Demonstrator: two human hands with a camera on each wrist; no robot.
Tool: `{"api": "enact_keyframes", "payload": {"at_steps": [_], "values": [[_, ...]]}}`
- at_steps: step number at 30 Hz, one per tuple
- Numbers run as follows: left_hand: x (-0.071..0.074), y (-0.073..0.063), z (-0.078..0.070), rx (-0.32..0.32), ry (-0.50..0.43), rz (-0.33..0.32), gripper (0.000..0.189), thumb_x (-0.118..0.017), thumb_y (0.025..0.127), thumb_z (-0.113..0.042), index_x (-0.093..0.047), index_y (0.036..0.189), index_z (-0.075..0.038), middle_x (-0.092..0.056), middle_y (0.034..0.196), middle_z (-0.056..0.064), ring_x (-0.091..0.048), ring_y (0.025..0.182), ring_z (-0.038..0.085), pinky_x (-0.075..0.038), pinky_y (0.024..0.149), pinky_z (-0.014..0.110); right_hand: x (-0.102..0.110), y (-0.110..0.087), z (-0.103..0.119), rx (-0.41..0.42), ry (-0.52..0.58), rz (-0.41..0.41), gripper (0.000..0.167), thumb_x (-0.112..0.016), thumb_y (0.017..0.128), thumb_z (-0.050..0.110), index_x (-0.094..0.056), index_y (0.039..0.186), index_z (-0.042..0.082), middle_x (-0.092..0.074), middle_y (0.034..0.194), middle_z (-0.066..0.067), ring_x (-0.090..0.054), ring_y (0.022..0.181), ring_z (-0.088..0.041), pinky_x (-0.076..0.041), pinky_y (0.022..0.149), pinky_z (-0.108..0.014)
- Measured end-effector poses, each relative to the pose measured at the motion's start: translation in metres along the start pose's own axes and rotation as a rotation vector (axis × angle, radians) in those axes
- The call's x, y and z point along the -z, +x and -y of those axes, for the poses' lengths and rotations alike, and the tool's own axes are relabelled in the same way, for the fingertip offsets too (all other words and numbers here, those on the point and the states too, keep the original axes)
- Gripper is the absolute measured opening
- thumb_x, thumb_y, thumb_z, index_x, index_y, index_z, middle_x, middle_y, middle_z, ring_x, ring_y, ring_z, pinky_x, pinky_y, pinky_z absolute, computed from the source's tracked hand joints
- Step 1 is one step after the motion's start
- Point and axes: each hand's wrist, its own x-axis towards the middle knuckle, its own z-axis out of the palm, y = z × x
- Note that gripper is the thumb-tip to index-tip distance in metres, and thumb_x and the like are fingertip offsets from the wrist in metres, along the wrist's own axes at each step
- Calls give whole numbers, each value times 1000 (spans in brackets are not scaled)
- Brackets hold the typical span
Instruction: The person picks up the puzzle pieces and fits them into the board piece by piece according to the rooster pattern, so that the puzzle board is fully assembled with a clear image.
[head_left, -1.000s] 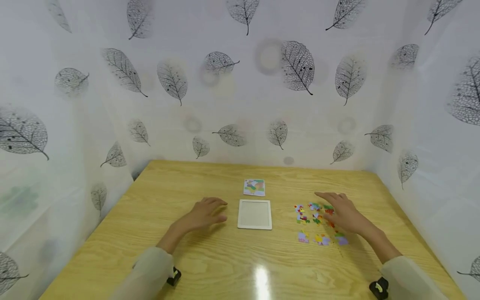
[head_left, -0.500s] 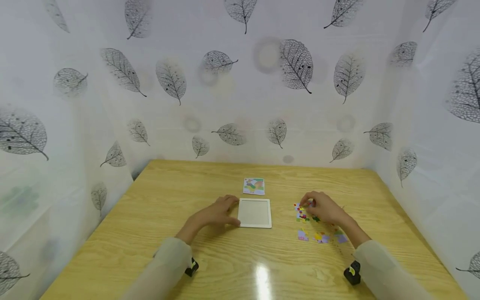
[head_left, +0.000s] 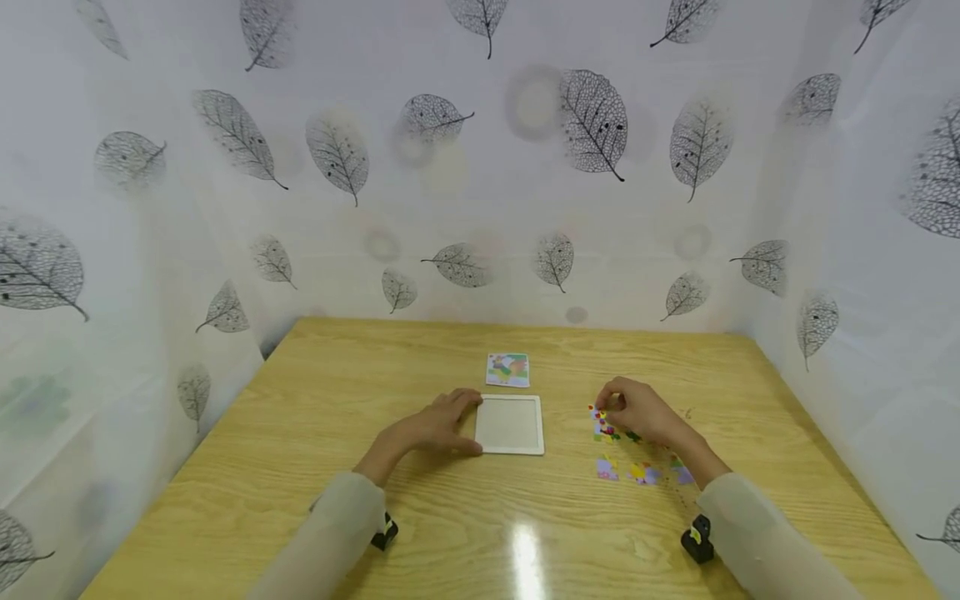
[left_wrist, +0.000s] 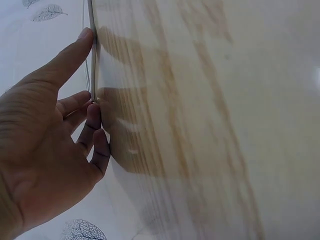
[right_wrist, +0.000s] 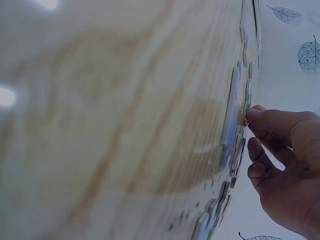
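Note:
A white, shallow square puzzle tray (head_left: pixel 542 427) lies on the table's middle. My left hand (head_left: pixel 435 425) rests at its left side, thumb by the near corner and forefinger by the far corner; in the left wrist view the thumb (left_wrist: pixel 80 47) touches the tray's thin edge. To the right, my right hand (head_left: pixel 647 412) bends over colourful jigsaw pieces. Its thumb and forefinger pinch at a puzzle piece (head_left: pixel 596 412) at the group's far left, and the fingertips partly hide it. Pieces in the near row (head_left: pixel 643 473) stay visible; others are under the hand.
A small picture card (head_left: pixel 507 370) lies just behind the tray. The wooden table (head_left: pixel 360 358) ends at a white curtain (head_left: pixel 480 192) printed with leaves, which also hangs at both sides. Black wrist devices (head_left: pixel 697 540) sit below the sleeves.
My left hand has moved right to the tray's left side. The right hand has moved left across the pieces, its thumb and forefinger coming together at the far-left piece.

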Motion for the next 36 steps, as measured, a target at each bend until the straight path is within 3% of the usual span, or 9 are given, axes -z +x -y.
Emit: {"api": "enact_keyframes", "payload": {"at_steps": [6, 17, 27, 36], "values": [[-1, 1, 4, -14, -5, -5, 86, -80, 90, -46, -38, 157, -10, -33, 165, 13, -34, 149, 40, -31, 120, 55, 1, 0, 1, -20, 3, 14, 14, -66, 96, -6, -68, 106, 3, -63, 110, -16, -53, 72, -18, -48, 62, -29], [8, 3, 3, -49, -6, 67, 88, -81, 90, -42, -35, 157, -7, -26, 167, 13, -29, 151, 40, -31, 120, 56, 2, 3, 2, -20, -38, 13, 15, -66, 95, -7, -72, 104, 5, -67, 102, -10, -53, 75, -20, -49, 63, -29], [4, 7, 4, -44, 8, 63, 86, -81, 90, -43, -37, 156, -8, -30, 166, 11, -30, 151, 37, -32, 120, 55, 7, 7, -2, -30, -53, 61, 13, -70, 94, -4, -71, 103, 6, -66, 97, -7, -54, 75, -18, -49, 65, -30], [3, 4, 7, -50, -3, 42, 86, -82, 89, -42, -40, 154, -5, -31, 164, 14, -32, 150, 40, -33, 119, 57, -3, 18, 17, 60, -16, 82, 11, -73, 93, -1, -72, 101, 5, -66, 97, -9, -53, 67, -13, -48, 61, -28]]}}
